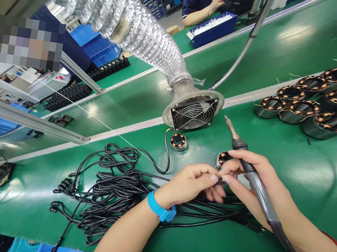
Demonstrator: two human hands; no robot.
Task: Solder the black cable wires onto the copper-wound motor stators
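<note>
While my right hand [267, 176] grips the soldering iron [260, 195], its tip stands just right of the fan [194, 113]. My left hand [189, 182], wearing a blue wristband [157, 207], pinches a small dark lead [221, 180] where the right thumb and fingers also meet; I locate this lead nearer me than the fan and to its right. One stator [177, 148] sits just in front of the fan; I see a second stator [221, 158], partly hidden, beside the right fingers. Black cables [111, 202] lie front-left of the fan, further stators [321, 132] to its right.
</note>
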